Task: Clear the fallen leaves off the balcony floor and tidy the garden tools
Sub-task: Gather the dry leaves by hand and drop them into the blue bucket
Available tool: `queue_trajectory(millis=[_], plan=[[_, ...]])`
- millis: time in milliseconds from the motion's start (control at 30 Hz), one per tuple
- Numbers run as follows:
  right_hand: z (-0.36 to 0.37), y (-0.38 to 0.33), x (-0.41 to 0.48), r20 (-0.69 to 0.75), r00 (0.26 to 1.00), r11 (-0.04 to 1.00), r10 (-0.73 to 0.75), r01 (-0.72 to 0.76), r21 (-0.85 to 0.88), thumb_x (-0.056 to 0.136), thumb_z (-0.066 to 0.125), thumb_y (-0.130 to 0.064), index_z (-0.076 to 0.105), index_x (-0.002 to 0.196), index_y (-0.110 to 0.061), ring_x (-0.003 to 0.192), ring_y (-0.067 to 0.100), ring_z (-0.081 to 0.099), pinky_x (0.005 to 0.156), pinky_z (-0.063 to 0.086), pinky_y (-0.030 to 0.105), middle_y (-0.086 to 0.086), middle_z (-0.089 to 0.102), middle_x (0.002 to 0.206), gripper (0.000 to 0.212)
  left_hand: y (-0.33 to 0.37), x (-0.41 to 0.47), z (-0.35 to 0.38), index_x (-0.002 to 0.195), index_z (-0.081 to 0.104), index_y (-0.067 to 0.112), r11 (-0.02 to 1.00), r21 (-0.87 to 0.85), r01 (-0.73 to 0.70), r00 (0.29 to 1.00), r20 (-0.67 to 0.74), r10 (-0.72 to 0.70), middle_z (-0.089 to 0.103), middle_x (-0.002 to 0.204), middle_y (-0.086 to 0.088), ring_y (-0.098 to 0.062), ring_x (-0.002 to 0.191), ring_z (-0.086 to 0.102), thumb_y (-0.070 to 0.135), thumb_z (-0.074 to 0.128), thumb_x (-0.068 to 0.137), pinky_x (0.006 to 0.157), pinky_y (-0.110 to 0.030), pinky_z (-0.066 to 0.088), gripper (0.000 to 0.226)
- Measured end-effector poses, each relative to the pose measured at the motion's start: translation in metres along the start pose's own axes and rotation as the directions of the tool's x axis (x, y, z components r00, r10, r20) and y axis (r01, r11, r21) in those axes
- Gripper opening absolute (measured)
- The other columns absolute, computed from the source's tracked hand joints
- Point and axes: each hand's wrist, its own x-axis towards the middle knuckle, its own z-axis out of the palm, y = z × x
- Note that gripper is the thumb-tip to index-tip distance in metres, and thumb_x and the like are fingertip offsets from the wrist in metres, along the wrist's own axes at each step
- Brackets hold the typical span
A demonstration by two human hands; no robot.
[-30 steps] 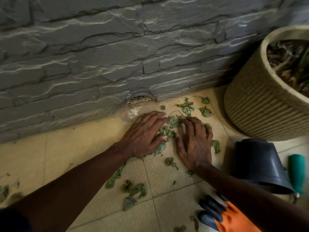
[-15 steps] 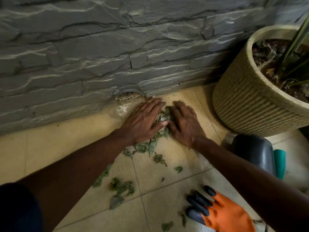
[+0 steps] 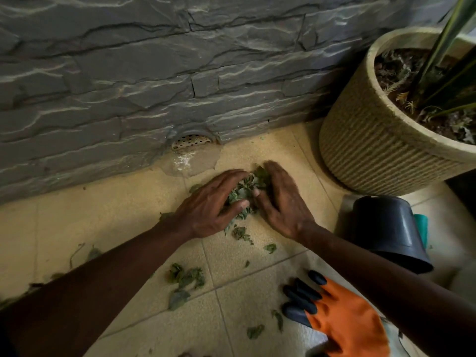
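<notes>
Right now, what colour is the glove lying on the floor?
The glove is orange with black fingertips; head view.

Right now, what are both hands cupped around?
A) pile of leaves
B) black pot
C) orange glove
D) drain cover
A: the left hand and right hand curl round the leaf pile between them on the tiles. The orange glove and black pot lie apart from both hands.
</notes>
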Motion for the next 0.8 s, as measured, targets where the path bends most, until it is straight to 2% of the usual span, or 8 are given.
queue_trajectory(millis=[100, 167, 267, 367, 433, 533, 667, 800], plan=[[-0.012, 0.000, -0.003, -0.132, 0.987, 0.996, -0.086, 0.087, 0.000, 0.105, 0.036, -0.051, 0.028, 0.159, -0.022, 0.157, 0.018, 0.016, 0.126, 0.016, 0.056, 0.004, 0.028, 0.167, 0.062, 0.005, -0.004, -0.002, 0.158, 0.033, 0.025, 0.999, -0.036, 0.015, 0.994, -0.110, -0.019, 0.036, 0.163, 0.004, -0.010, 0.149, 0.033, 0.058, 0.038, 0.104, 0.119, -0.030, 0.030, 0.064], [-0.015, 0.006, -0.016, -0.287, 0.951, 0.991, 0.111, -0.129, -0.043, 0.104, 0.029, -0.056, 0.029, 0.158, -0.020, 0.157, 0.021, 0.013, 0.127, 0.010, 0.055, 0.006, 0.027, 0.166, 0.065, -0.001, -0.005, -0.001, 0.159, 0.032, 0.023, 0.998, 0.042, 0.051, 0.995, -0.089, -0.047, 0.033, 0.165, 0.002, -0.013, 0.152, 0.028, 0.069, 0.028, 0.101, 0.124, -0.036, 0.024, 0.074], [0.002, 0.009, -0.038, -0.224, 0.922, 0.921, 0.317, -0.355, -0.160, 0.099, 0.018, -0.069, 0.017, 0.162, -0.017, 0.159, 0.026, 0.000, 0.127, 0.002, 0.055, 0.010, 0.012, 0.171, 0.082, -0.009, -0.004, 0.005, 0.161, 0.027, 0.023, 0.989, 0.126, 0.082, 0.996, -0.027, -0.079, 0.025, 0.169, -0.002, -0.017, 0.157, 0.017, 0.076, 0.019, 0.098, 0.128, -0.049, 0.015, 0.083], [0.018, 0.004, -0.040, -0.110, 0.977, 0.960, 0.184, -0.203, -0.191, 0.098, 0.024, -0.072, 0.012, 0.163, -0.014, 0.159, 0.025, -0.002, 0.128, 0.004, 0.053, 0.010, 0.008, 0.172, 0.088, 0.001, -0.001, 0.017, 0.162, 0.021, 0.028, 0.997, -0.003, 0.080, 0.996, -0.026, -0.080, 0.020, 0.171, 0.001, -0.014, 0.159, 0.011, 0.068, 0.032, 0.101, 0.128, -0.049, 0.018, 0.074], [0.014, -0.003, -0.030, -0.050, 0.999, 1.000, -0.002, 0.002, 0.008, 0.101, 0.034, -0.064, 0.013, 0.163, -0.013, 0.157, 0.023, 0.015, 0.126, 0.020, 0.053, 0.009, 0.018, 0.169, 0.083, 0.015, 0.002, 0.021, 0.162, 0.020, 0.029, 0.988, -0.146, 0.047, 0.998, -0.029, -0.052, 0.022, 0.170, 0.004, -0.013, 0.157, 0.019, 0.062, 0.041, 0.101, 0.125, -0.044, 0.026, 0.072], [0.005, -0.004, -0.015, -0.175, 0.980, 0.986, -0.098, 0.119, 0.114, 0.102, 0.046, -0.050, 0.021, 0.160, -0.012, 0.147, 0.022, 0.034, 0.117, 0.037, 0.053, 0.010, 0.031, 0.162, 0.074, 0.026, 0.011, 0.015, 0.160, 0.026, 0.026, 0.977, -0.213, -0.003, 0.990, -0.137, -0.027, 0.032, 0.165, 0.003, -0.011, 0.149, 0.033, 0.059, 0.044, 0.101, 0.119, -0.036, 0.035, 0.070], [0.001, 0.012, 0.003, -0.056, 0.998, 0.983, -0.043, 0.032, -0.179, 0.090, 0.042, -0.081, 0.011, 0.163, -0.017, 0.157, 0.027, 0.011, 0.124, 0.015, 0.059, 0.011, 0.015, 0.169, 0.103, 0.016, 0.032, -0.003, 0.161, 0.021, 0.030, 0.964, -0.233, 0.128, 0.986, -0.072, -0.148, 0.031, 0.167, 0.004, -0.011, 0.149, 0.033, 0.069, 0.040, 0.096, 0.119, -0.037, 0.032, 0.078], [0.002, 0.011, 0.016, 0.084, 0.988, 0.966, -0.128, 0.144, -0.215, 0.078, 0.044, -0.093, 0.007, 0.164, -0.021, 0.159, 0.024, -0.004, 0.126, 0.007, 0.059, 0.008, 0.008, 0.172, 0.118, 0.018, 0.048, -0.003, 0.159, 0.024, 0.038, 0.808, -0.560, 0.184, 0.964, -0.060, -0.261, 0.047, 0.158, 0.003, -0.009, 0.141, 0.048, 0.074, 0.044, 0.091, 0.115, -0.039, 0.041, 0.079]])
